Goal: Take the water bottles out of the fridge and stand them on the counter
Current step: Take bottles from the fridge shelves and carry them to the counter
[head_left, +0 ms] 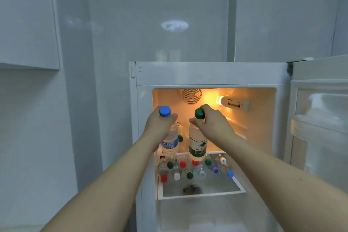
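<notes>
Forearms enter from the lower corners of the frame and converge at centre. Left hand (160, 124) is wrapped around the neck of the blue-capped bottle (170, 143); right hand (211, 122) is closed the same way just under the lid of the green-capped bottle (197, 145). Both bottles hang upright, clear of the shelf, at the mouth of the open fridge (207, 73). Behind and below them, lower centre, more capped bottles (177, 176) stand crowded on the glass shelf (201, 193).

Judgement: step in hand is withdrawal. Neck grips let the bodies swing, so draw straight back, keep them vertical, and avoid knocking the shelf group. Counter is not in view; look for it before turning. Wet plastic may slip.
</notes>
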Action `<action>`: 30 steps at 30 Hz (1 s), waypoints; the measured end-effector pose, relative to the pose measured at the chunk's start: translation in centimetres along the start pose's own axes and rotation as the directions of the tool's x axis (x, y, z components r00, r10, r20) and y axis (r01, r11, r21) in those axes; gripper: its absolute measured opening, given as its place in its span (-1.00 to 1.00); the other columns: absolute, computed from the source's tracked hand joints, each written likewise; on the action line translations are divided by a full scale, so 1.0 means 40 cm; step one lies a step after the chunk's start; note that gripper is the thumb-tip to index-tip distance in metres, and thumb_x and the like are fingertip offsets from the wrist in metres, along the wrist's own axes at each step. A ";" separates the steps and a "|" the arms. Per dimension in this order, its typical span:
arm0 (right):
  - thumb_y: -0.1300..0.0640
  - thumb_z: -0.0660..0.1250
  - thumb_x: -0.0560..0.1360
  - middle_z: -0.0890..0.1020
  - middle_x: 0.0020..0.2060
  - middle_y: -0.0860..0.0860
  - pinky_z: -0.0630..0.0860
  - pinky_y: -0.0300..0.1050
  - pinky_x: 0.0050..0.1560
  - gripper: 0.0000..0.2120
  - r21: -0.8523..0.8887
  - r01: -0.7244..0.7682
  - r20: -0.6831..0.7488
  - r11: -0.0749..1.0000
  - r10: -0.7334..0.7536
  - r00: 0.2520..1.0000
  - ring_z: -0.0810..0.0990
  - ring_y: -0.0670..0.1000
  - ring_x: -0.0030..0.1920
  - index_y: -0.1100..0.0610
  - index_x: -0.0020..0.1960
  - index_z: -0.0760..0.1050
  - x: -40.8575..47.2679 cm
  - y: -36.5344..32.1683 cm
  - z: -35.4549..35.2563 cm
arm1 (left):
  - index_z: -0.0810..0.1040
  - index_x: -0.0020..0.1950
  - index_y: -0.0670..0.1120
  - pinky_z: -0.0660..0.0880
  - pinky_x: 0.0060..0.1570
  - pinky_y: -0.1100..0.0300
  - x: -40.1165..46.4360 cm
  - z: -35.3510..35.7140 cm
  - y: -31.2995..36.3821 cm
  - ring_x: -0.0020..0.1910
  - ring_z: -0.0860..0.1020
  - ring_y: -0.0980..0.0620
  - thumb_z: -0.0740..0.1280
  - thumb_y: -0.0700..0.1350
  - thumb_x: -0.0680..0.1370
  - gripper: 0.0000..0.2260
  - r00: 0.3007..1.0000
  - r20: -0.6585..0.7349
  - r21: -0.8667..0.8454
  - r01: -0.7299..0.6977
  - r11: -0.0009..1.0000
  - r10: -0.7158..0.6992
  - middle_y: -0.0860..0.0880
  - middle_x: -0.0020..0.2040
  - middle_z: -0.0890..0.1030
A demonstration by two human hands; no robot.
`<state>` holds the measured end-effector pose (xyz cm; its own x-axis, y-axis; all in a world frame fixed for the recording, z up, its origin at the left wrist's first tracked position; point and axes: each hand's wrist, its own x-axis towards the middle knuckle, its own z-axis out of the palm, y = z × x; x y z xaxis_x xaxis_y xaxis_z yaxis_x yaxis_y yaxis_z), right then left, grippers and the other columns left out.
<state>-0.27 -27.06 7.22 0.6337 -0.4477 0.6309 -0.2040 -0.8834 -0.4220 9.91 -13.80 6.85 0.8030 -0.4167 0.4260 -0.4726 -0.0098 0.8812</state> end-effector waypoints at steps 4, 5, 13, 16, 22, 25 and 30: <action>-0.17 0.30 0.50 0.56 -0.10 0.04 0.48 -0.04 -0.17 -0.64 -0.084 0.010 0.075 0.996 -0.004 0.997 0.54 0.11 -0.11 0.09 0.08 0.37 -0.106 -0.061 -0.039 | 0.46 0.02 -0.07 0.42 -0.07 0.09 -0.114 -0.052 0.039 -0.16 0.45 0.01 0.35 -0.05 0.54 -0.85 0.999 -0.011 -0.037 0.035 0.999 -0.035 -0.03 -0.14 0.50; -0.19 0.29 0.50 0.56 -0.09 0.04 0.48 -0.03 -0.16 -0.63 -0.122 0.011 0.083 0.992 -0.001 0.997 0.55 0.11 -0.09 0.08 0.08 0.37 -0.122 -0.066 -0.045 | 0.45 -0.02 -0.06 0.42 -0.08 0.09 -0.133 -0.058 0.046 -0.18 0.45 0.01 0.35 -0.05 0.54 -0.87 0.999 -0.015 -0.047 0.047 0.998 -0.048 -0.02 -0.16 0.48; -0.17 0.32 0.49 0.55 -0.11 0.03 0.39 -0.10 -0.26 -0.66 -0.079 0.026 0.283 0.997 -0.002 0.959 0.51 0.05 -0.13 0.09 0.02 0.41 -0.271 -0.121 -0.085 | 0.45 -0.08 0.00 0.44 -0.11 0.08 -0.342 -0.157 0.089 -0.14 0.48 -0.01 0.35 0.01 0.55 -0.88 0.980 -0.106 -0.033 0.166 0.986 -0.169 -0.01 -0.13 0.52; -0.13 0.33 0.50 0.55 -0.16 0.05 0.35 -0.10 -0.28 -0.70 0.011 0.077 0.336 0.997 -0.076 0.939 0.50 0.05 -0.18 0.11 -0.06 0.42 -0.321 -0.149 -0.082 | 0.49 0.02 0.00 0.45 -0.14 0.09 -0.426 -0.200 0.105 -0.12 0.49 0.04 0.35 0.04 0.55 -0.85 0.963 -0.170 0.008 0.214 0.977 -0.210 0.04 -0.07 0.54; -0.13 0.35 0.48 0.53 -0.21 0.00 0.39 -0.10 -0.27 -0.70 0.196 0.141 0.426 0.970 -0.214 0.879 0.53 0.04 -0.17 0.10 -0.06 0.42 -0.432 -0.247 -0.060 | 0.49 0.17 0.02 0.50 -0.09 -0.04 -0.610 -0.295 0.132 0.10 0.50 -0.10 0.35 0.08 0.54 -0.74 0.889 -0.333 0.045 0.349 0.936 -0.316 0.01 0.10 0.56; -0.13 0.35 0.48 0.53 -0.18 0.02 0.44 -0.09 -0.21 -0.69 0.262 0.182 0.471 0.948 -0.291 0.833 0.53 0.07 -0.14 0.11 -0.06 0.43 -0.485 -0.315 -0.043 | 0.48 0.20 0.03 0.52 -0.08 -0.07 -0.706 -0.349 0.143 0.11 0.51 -0.13 0.35 0.11 0.53 -0.70 0.847 -0.403 0.057 0.402 0.914 -0.347 0.00 0.12 0.55; -0.17 0.36 0.46 0.53 -0.15 0.01 0.42 -0.09 -0.20 -0.68 0.425 0.230 0.514 0.875 -0.442 0.735 0.53 0.09 -0.11 0.06 -0.07 0.40 -0.603 -0.470 -0.016 | 0.46 0.27 0.02 0.51 -0.05 -0.12 -0.892 -0.477 0.187 0.18 0.44 -0.14 0.33 0.13 0.54 -0.64 0.734 -0.570 0.096 0.505 0.858 -0.369 0.00 0.20 0.49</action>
<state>-12.20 0.26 0.35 0.9394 0.1329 0.3161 0.2843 -0.8174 -0.5010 -15.35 18.34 2.13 0.9709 0.2156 0.1041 -0.0341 -0.3058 0.9515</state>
